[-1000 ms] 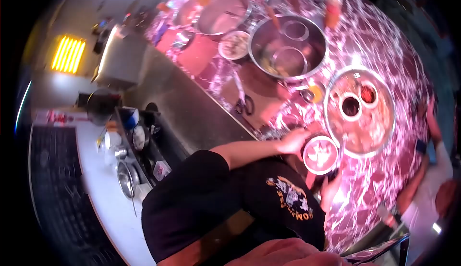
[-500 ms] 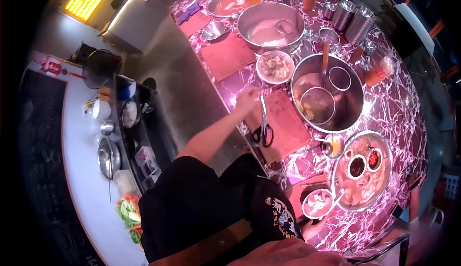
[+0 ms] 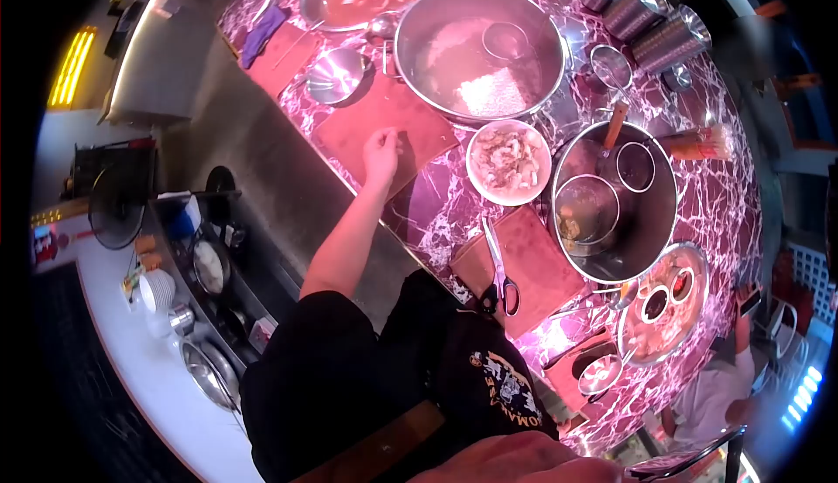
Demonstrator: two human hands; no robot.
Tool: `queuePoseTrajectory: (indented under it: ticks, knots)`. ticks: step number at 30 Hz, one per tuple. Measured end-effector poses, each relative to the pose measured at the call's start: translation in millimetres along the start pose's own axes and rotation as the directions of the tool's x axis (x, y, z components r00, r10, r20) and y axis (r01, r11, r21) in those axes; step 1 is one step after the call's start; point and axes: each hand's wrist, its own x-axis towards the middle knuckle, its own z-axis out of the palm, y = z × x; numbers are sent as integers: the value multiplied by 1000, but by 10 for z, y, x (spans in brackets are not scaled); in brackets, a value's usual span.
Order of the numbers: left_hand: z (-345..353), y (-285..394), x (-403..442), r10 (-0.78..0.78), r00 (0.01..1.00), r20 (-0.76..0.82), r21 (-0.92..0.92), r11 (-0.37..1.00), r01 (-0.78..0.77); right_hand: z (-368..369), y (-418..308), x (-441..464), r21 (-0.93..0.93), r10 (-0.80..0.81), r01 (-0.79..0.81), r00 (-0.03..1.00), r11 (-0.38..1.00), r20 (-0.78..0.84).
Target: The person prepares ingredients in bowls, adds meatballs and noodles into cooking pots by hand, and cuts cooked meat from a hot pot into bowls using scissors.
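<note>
My left hand (image 3: pixel 381 153) hovers over or rests on a brown mat (image 3: pixel 349 130), its fingers curled in, with no held thing showing. A shiny metal bowl (image 3: pixel 336 75) lies just beyond it, and a white bowl of pale meat pieces (image 3: pixel 506 164) is to its right. Black-handled scissors (image 3: pixel 499 274) lie on a second brown mat (image 3: pixel 537 265). At the lower table edge, part of what looks like my right hand (image 3: pixel 572 422) shows near a small white bowl (image 3: pixel 601 375); its fingers are mostly hidden.
A wide steel pan (image 3: pixel 401 55) and a deep pot (image 3: pixel 672 212) with strainers stand on the marbled table. A round tray (image 3: pixel 624 335) holds sauce cups. Metal cups (image 3: pixel 637 12) cluster at the back. Another person (image 3: pixel 711 400) is at the lower right.
My left hand has moved from beside the scissors' mat to the farther mat near the metal bowl. The hand at the small white bowl has drawn back. The view has shifted.
</note>
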Motion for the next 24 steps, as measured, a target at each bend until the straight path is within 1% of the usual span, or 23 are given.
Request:
queuePoseTrajectory:
  ticks: [1, 3, 4, 5, 6, 7, 8, 9, 10, 11, 12, 13, 14, 15, 16, 17, 18, 19, 20, 21, 23, 24]
  knots:
    - [31, 0, 8, -13, 1000, -1, -13, 1000, 13, 49, 85, -32, 19, 24, -25, 998, 999, 54]
    - [50, -93, 84, -33, 999, 6, -59, 998, 33, 171, 188, -61, 92, 13, -27, 988, 995, 151]
    - [81, -69, 96, -51, 998, 37, -91, 994, 54, 231, 173, -128, 228, -36, -3, 985, 974, 169]
    - [69, -61, 40, -29, 998, 48, -20, 999, 30, 276, 157, -36, 228, -66, 9, 968, 974, 242]
    - [109, -52, -2, -34, 999, 4, 64, 997, 34, 110, -223, -176, 47, -127, 120, 968, 992, 218]
    - [163, 19, -85, -34, 999, 41, -80, 996, 37, 70, -476, -230, 244, -210, 166, 963, 955, 169]
    - [91, -171, 43, -51, 991, 124, -21, 998, 54, 43, -607, -234, 253, -110, 74, 985, 965, 130]
    - [85, -270, 130, -108, 984, 144, -23, 993, 112, -54, -763, -204, 184, -121, 105, 989, 977, 81]
    - [195, -191, 7, 39, 998, 51, 56, 998, -41, -87, -861, -163, 99, -62, 59, 998, 993, 29]
    - [323, -18, -138, 198, 980, -36, 145, 971, -191, -148, -884, -71, 28, -5, 5, 1000, 1000, -19]
    - [446, 101, -351, 193, 981, 26, 147, 970, -194, -45, -626, 133, 145, 8, -1, 999, 989, -53]
    - [561, 222, -629, 307, 941, 140, 195, 924, -330, -136, -701, 207, 68, 7, -2, 997, 998, -74]
    - [679, 291, -919, 416, 876, 243, 224, 855, -468, -188, -748, 289, 72, -17, 24, 995, 997, -94]
    - [842, 201, -1286, 381, 866, 325, 103, 896, -433, -256, -870, 348, 113, -4, 18, 993, 993, -122]
    - [998, 392, -1731, 278, 829, 486, 212, 882, -420, -288, -899, 425, 77, -65, 79, 984, 994, -168]
    - [1123, 382, -2147, 232, 732, 641, 296, 805, -514, -289, -898, 513, 42, -134, 146, 968, 988, -211]
    - [1306, 392, -2618, 148, 601, 785, 170, 883, -438, -282, -909, 611, 33, -185, 197, 958, 980, -220]
    - [1501, 472, -3124, 107, 503, 858, 199, 832, -517, -296, -876, 752, 23, -240, 252, 941, 967, -238]
    - [1636, 206, -3436, -173, 424, 889, 292, 927, -234, -170, -714, 927, -57, -339, 336, 906, 940, -254]
    - [1829, -95, -3755, 184, 241, 953, 1, 794, -608, -139, -652, 1041, 22, -358, 371, 909, 928, -216]
    - [2080, -404, -4392, -91, 119, 989, 145, 789, -597, -231, -617, 1154, 63, -322, 328, 943, 943, -85]
    - [2172, -379, -4494, -88, 121, 989, 145, 770, -621, -284, -598, 1219, 70, -335, 336, 942, 939, -29]
